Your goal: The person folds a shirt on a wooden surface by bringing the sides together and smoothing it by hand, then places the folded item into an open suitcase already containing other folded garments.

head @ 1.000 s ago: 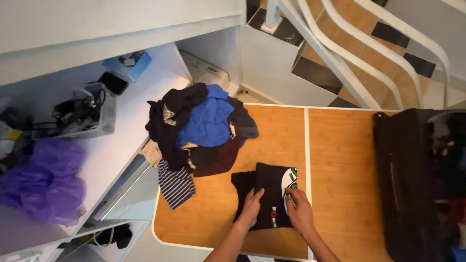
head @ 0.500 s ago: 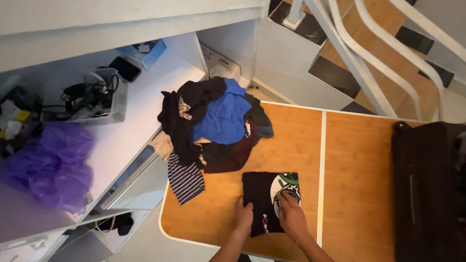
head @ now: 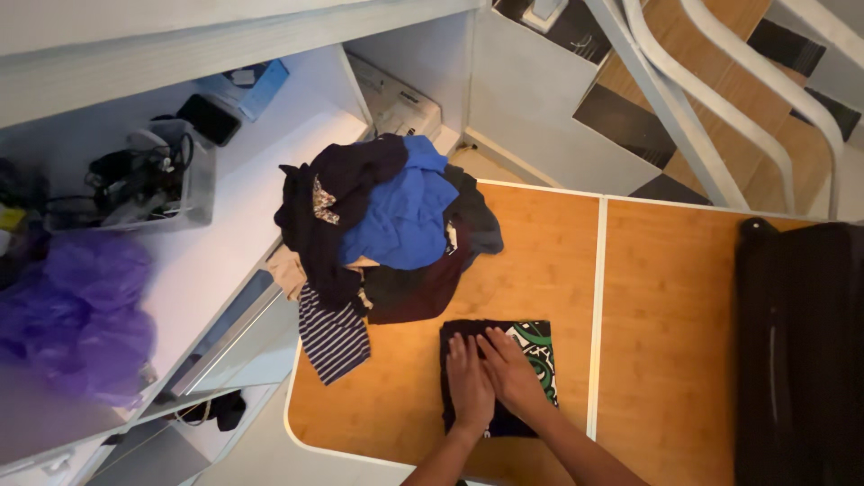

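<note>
Both hands lie flat, fingers stretched out, grip open, pressing down on a folded black shirt [head: 531, 346] with a green and white print. The left hand [head: 468, 382] rests on the shirt's left half; the right hand [head: 510, 371] lies just beside it, the two touching along the thumbs, fingertips pointing away from the person. Neither hand pinches or holds the cloth; the palms simply sit on top of it.

The shirt lies as a neat rectangle on the wooden table [head: 531, 252], near the table's front edge and just left of the pale seam that splits the top in two. Only its printed right part and its edges show around the hands.

Beyond the shirt, at the table's far left corner, sits a pile of clothes [head: 378, 225] with a blue garment [head: 400, 216] on top and dark pieces under it. A striped garment [head: 333, 337] hangs out of the pile over the table's left edge. A black suitcase [head: 796, 351] stands on the right half, well apart from the hands.

To the left, a white shelf [head: 234, 216] carries a purple bag [head: 72, 315] and a clear box of cables [head: 144, 184].
</note>
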